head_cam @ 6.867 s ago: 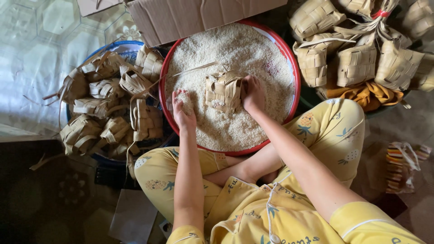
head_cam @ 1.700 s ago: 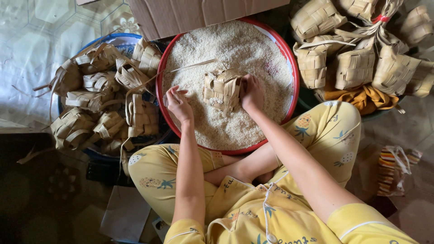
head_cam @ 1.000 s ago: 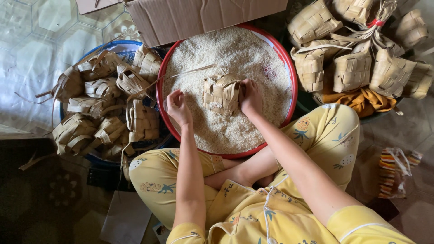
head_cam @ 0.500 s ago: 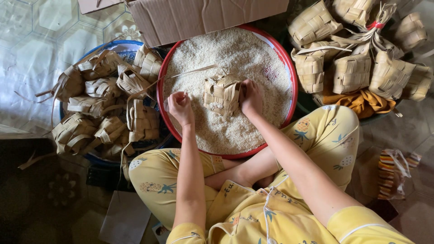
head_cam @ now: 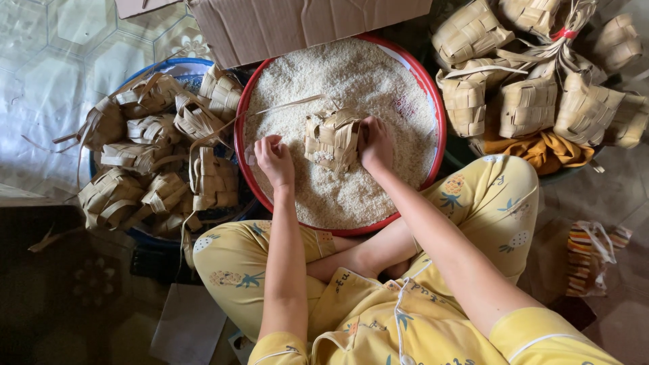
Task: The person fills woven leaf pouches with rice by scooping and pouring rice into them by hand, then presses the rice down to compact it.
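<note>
woven pouch [head_cam: 331,140]: a small palm-leaf casing, standing on the rice near the middle of the red basin, mouth upward with some grains showing inside; a loose leaf strip runs from it toward the basin's left rim.
red basin [head_cam: 433,101]: round, red-rimmed, heaped with white rice [head_cam: 351,81], set just ahead of the person's crossed legs.
right hand [head_cam: 377,142]: fingers wrapped on the pouch's right side, grasping it and pressed into the rice.
left hand [head_cam: 274,159]: just left of the pouch, inside the basin's left edge, fingers curled into a loose pinch; whether it holds grains i cannot tell.
blue tub [head_cam: 165,67]: touching the basin's left rim, piled with empty woven casings [head_cam: 149,155].
filled pouches [head_cam: 534,94]: plump, tied in a bunch, right of the basin, over an orange cloth [head_cam: 541,149].
cardboard box [head_cam: 304,23]: behind the basin, overlapping its far rim.
striped bag [head_cam: 588,257]: on the floor, well right of the basin.
</note>
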